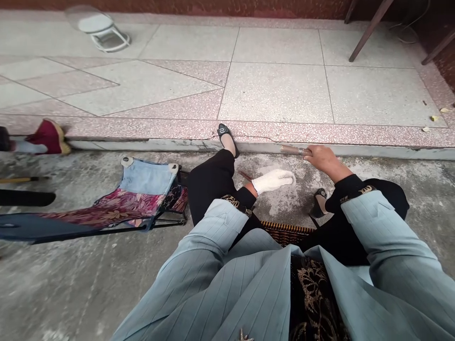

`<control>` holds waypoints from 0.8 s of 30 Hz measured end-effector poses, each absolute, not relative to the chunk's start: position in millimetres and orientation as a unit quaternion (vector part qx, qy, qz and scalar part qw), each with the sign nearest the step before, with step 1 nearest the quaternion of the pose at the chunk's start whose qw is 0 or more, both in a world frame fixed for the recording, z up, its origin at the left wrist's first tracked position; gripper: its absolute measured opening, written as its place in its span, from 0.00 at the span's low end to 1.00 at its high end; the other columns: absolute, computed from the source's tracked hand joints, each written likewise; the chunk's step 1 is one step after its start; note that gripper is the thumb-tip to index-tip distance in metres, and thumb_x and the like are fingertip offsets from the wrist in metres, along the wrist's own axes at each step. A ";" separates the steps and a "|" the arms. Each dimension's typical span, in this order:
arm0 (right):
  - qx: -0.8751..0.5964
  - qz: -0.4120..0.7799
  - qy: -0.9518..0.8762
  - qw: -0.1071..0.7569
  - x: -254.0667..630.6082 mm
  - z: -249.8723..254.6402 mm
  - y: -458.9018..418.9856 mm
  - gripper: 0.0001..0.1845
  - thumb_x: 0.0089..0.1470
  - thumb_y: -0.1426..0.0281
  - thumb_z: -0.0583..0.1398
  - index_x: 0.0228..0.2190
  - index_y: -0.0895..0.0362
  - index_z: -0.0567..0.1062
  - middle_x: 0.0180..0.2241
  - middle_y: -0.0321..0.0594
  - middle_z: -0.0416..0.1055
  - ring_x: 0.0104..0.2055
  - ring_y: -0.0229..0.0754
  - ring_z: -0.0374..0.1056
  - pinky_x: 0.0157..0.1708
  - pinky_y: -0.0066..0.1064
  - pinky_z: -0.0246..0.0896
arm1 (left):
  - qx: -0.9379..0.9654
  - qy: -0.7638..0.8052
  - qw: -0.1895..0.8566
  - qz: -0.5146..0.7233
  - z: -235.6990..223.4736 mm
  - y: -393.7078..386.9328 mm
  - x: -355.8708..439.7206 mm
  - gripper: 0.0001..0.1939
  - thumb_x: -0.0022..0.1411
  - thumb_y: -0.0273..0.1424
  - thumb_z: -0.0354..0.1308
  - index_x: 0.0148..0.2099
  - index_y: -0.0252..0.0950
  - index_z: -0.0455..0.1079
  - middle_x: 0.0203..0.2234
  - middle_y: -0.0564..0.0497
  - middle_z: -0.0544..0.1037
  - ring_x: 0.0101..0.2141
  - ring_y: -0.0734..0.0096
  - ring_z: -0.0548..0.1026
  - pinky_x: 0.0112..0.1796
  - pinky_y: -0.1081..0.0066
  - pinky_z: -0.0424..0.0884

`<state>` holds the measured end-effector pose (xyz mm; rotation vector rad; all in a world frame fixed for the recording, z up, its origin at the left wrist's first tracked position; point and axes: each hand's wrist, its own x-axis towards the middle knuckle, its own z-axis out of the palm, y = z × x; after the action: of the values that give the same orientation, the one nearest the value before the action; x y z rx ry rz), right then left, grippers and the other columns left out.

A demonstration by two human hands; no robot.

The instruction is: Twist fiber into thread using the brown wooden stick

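My left hand (pixel 273 181), in a white knitted glove, is above the concrete between my knees. Its fingers are closed together and curl at the tips; whatever is in them, if anything, is hidden. My right hand (pixel 325 160) is bare and closed around the end of a short, narrow tool (pixel 293 150). The tool has a brownish, blunt-looking part pointing left and a greyish band near my fingers; its exact kind is unclear. It is apart from my left hand, in front of the step's edge. A thin brown strip (pixel 246 175) shows beside my left wrist.
A raised terrazzo step (pixel 273 94) runs across the front, my foot on its edge. At left is a folding fabric chair (pixel 142 199), with another person's red shoe (pixel 50 137) beyond. A white stool (pixel 106 33) and wooden furniture legs (pixel 369 31) are on the step. Woven wicker (pixel 287 232) shows below me.
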<state>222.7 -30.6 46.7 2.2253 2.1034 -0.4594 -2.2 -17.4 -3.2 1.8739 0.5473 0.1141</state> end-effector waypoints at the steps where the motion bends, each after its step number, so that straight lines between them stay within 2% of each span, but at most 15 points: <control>1: 0.707 -0.153 0.687 0.064 218.4 44.3 -31.6 0.17 0.59 0.63 0.59 0.45 0.60 0.75 0.41 0.53 0.76 0.41 0.50 0.70 0.36 0.34 0.59 | 0.797 0.226 0.558 0.046 -3.2 -17.1 -3.4 0.19 0.65 0.43 0.50 0.38 0.34 0.75 0.26 0.51 0.73 0.25 0.74 0.65 0.28 0.74 0.60; 4: 0.627 -0.251 0.714 0.186 205.6 41.9 -37.8 0.13 0.58 0.68 0.61 0.43 0.61 0.77 0.41 0.53 0.75 0.39 0.48 0.70 0.34 0.34 0.58 | 0.806 0.254 0.531 0.064 -0.5 -11.1 -11.4 0.18 0.65 0.41 0.49 0.40 0.34 0.74 0.27 0.52 0.73 0.26 0.74 0.67 0.29 0.75 0.61; 6: 0.539 -0.345 0.743 0.197 200.0 45.9 -43.3 0.10 0.55 0.69 0.63 0.41 0.58 0.78 0.39 0.48 0.76 0.38 0.46 0.69 0.33 0.32 0.57 | 0.811 0.292 0.501 0.080 1.6 -3.4 -17.9 0.18 0.65 0.40 0.49 0.39 0.33 0.74 0.26 0.53 0.73 0.27 0.73 0.68 0.30 0.74 0.62; 9: 0.458 -0.453 0.756 0.117 199.6 58.9 -49.7 0.10 0.53 0.67 0.63 0.39 0.56 0.79 0.34 0.40 0.76 0.33 0.41 0.67 0.31 0.31 0.54 | 0.808 0.341 0.461 0.134 0.8 6.4 -22.7 0.16 0.64 0.39 0.49 0.41 0.33 0.73 0.30 0.52 0.75 0.31 0.71 0.69 0.34 0.73 0.64; 12: 0.442 -0.490 0.751 -0.003 208.3 72.5 -50.5 0.13 0.52 0.66 0.63 0.41 0.55 0.79 0.33 0.36 0.74 0.32 0.39 0.65 0.33 0.30 0.54 | 0.777 0.362 0.493 0.151 -3.8 5.8 -18.3 0.16 0.64 0.38 0.49 0.38 0.32 0.73 0.29 0.51 0.75 0.30 0.72 0.70 0.34 0.72 0.65; 15: 0.523 -0.462 0.699 -0.155 221.1 77.5 -45.7 0.18 0.52 0.63 0.62 0.44 0.56 0.77 0.34 0.37 0.73 0.34 0.39 0.65 0.34 0.30 0.55 | 0.731 0.346 0.571 0.140 -6.9 -3.8 -10.1 0.17 0.65 0.40 0.49 0.37 0.32 0.71 0.21 0.53 0.69 0.23 0.75 0.64 0.28 0.73 0.63; 18: 0.627 -0.365 0.645 -0.237 231.1 73.4 -38.8 0.15 0.53 0.61 0.61 0.37 0.58 0.77 0.31 0.39 0.71 0.32 0.41 0.64 0.32 0.31 0.53 | 0.706 0.289 0.637 0.110 -6.9 -13.5 -5.3 0.19 0.65 0.44 0.50 0.37 0.32 0.70 0.18 0.56 0.62 0.19 0.79 0.59 0.23 0.76 0.58; 21: 0.689 -0.269 0.642 -0.202 233.8 66.2 -34.0 0.12 0.54 0.62 0.61 0.33 0.58 0.75 0.30 0.42 0.72 0.33 0.44 0.65 0.31 0.33 0.53 | 0.710 0.264 0.648 0.082 -6.2 -18.5 -4.2 0.21 0.64 0.45 0.51 0.37 0.31 0.71 0.19 0.56 0.63 0.19 0.80 0.58 0.22 0.76 0.55; 24: 0.712 -0.203 0.662 -0.120 230.3 58.5 -31.7 0.11 0.56 0.63 0.61 0.37 0.57 0.76 0.35 0.46 0.75 0.36 0.47 0.67 0.34 0.35 0.55 | 0.732 0.236 0.637 0.056 -5.8 -20.2 -3.9 0.21 0.65 0.45 0.51 0.37 0.31 0.72 0.21 0.55 0.65 0.20 0.79 0.59 0.23 0.76 0.55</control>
<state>230.3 -31.7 58.5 2.4238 2.2540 -0.6930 -3.9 -20.2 -5.8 1.6719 0.5394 0.1287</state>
